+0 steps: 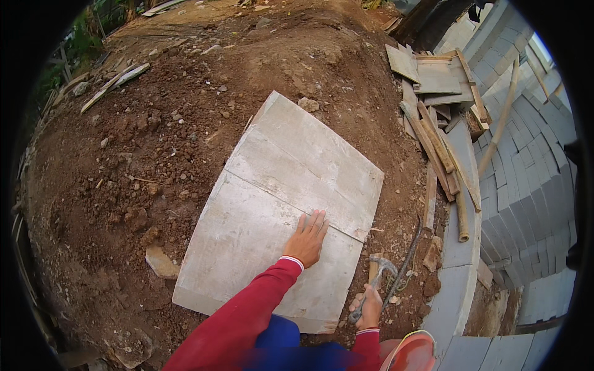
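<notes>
A large pale wooden panel (260, 247), with a seam running across its middle, lies on the brown soil in front of me. My left hand (306, 238) rests flat on it near the seam, fingers stretched out and holding nothing. To the right of the panel, my right hand (369, 306) is closed around the handle of a hammer (384, 266). The hammer's grey metal head points away from me, above the hand. A small piece of wood (374, 266) shows beside the head.
A red bucket (413, 353) stands by my right forearm. A dark bent rod (405, 263) lies right of the hammer. Beyond are a grey block ledge (455, 290), scrap timber (433, 139), boards (442, 77) and stacked grey blocks (520, 185). Loose stones and a flat rock (161, 262) lie left.
</notes>
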The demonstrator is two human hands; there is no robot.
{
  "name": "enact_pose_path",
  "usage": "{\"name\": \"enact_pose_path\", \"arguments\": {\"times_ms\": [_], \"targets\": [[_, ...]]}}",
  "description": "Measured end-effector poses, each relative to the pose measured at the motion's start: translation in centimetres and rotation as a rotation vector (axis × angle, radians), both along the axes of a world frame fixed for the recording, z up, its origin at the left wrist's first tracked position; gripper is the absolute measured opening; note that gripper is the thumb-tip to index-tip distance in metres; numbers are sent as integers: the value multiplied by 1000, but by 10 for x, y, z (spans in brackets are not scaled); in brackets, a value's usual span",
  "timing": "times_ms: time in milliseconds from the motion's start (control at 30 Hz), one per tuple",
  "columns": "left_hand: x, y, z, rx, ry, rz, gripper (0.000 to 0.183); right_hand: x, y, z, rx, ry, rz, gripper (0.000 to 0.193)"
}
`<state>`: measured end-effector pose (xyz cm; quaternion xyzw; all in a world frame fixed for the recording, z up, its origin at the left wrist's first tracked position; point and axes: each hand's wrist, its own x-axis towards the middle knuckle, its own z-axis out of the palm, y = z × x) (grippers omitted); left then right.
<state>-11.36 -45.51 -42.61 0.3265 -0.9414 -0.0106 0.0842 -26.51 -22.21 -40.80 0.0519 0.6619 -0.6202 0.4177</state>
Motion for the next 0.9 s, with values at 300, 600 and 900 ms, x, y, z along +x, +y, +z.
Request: {"name": "enact_pose_path", "arguments": {"times_ms": [300,600,900], "targets": [[206,34,88,-37,514,628,57,50,167,-62,575,514,499,35],[292,60,76,370,61,917,67,162,160,4,273,932,666,42],[291,-22,62,759,322,1057,79,191,234,34,110,624,612,39]]}}
